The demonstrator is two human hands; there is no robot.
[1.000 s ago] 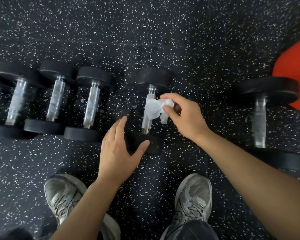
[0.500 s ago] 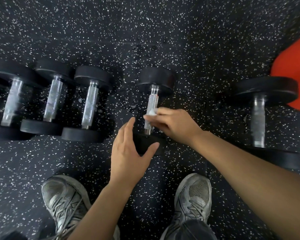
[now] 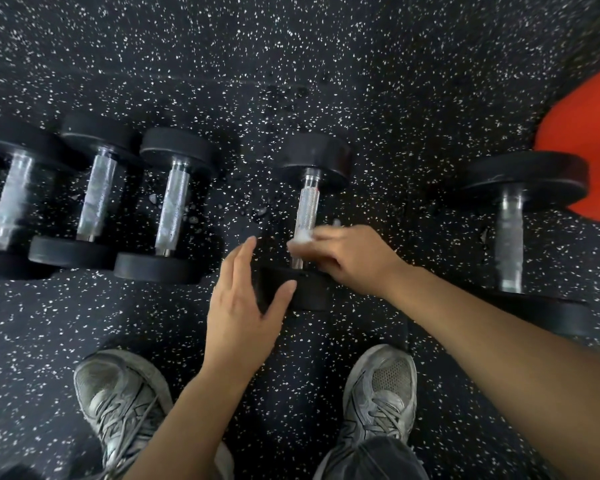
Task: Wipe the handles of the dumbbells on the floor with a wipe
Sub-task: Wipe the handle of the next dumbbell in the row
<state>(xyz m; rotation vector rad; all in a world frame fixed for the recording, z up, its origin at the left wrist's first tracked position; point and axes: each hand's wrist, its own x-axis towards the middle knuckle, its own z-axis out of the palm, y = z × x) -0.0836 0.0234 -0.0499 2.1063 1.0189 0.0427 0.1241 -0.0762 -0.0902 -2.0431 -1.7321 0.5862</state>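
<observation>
Several black dumbbells with knurled steel handles lie in a row on the speckled floor. The middle dumbbell (image 3: 308,206) lies straight ahead of me. My right hand (image 3: 354,258) is closed around the lower end of its handle with a white wipe (image 3: 303,237) bunched under the fingers; only a scrap of wipe shows. My left hand (image 3: 246,299) rests flat against the near black weight head (image 3: 309,292), thumb on its rim, fingers spread. Three dumbbells (image 3: 172,206) lie to the left. One larger dumbbell (image 3: 510,237) lies to the right.
My two grey sneakers (image 3: 378,393) stand on the black speckled rubber floor (image 3: 291,64) just behind the dumbbell row. An orange-red object (image 3: 589,133) sits at the far right edge, partly behind the large dumbbell's far head.
My right hand slid with the wipe from the upper part of the handle down to its near end, closing tighter around it. My left hand shifted slightly right, staying on the near head.
</observation>
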